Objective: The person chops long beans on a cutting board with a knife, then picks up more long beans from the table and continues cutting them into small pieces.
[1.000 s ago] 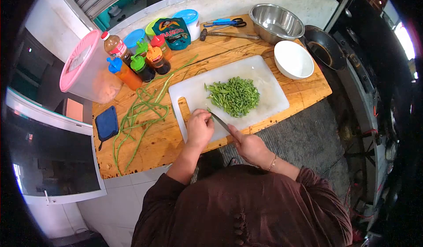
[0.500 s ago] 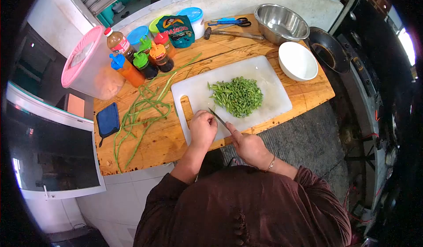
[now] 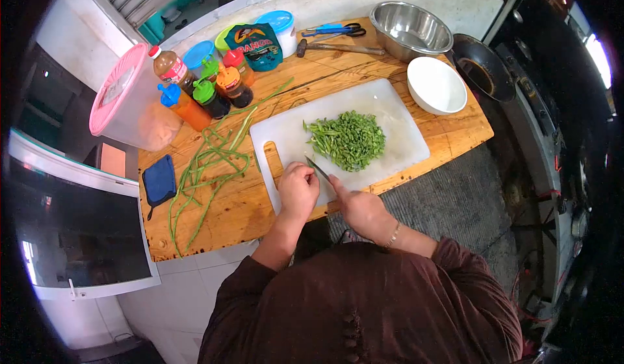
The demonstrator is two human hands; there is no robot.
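My right hand (image 3: pixel 362 211) is closed around the handle of a knife (image 3: pixel 318 167), index finger laid along it. The blade points up and left over the near edge of the white cutting board (image 3: pixel 403 127). Just left of the blade tip, my left hand (image 3: pixel 299 187) is closed with its fingers curled; what it pinches, if anything, is hidden. A pile of chopped green beans (image 3: pixel 351 141) lies on the middle of the board, beyond both hands. Long uncut green beans (image 3: pixel 211 162) are strewn on the wooden table left of the board.
A white bowl (image 3: pixel 437 86), steel basin (image 3: pixel 412 31) and frying pan (image 3: pixel 478 68) stand at the right. A hammer (image 3: pixel 341 49) and scissors (image 3: pixel 344 30) lie at the back. Sauce bottles (image 3: pixel 210 99), a pink-lidded container (image 3: pixel 133 114) and a blue pouch (image 3: pixel 159 179) are left.
The view has shifted slightly. Both hands and the knife keep nearly the same place on the board, and the chopped pile looks the same.
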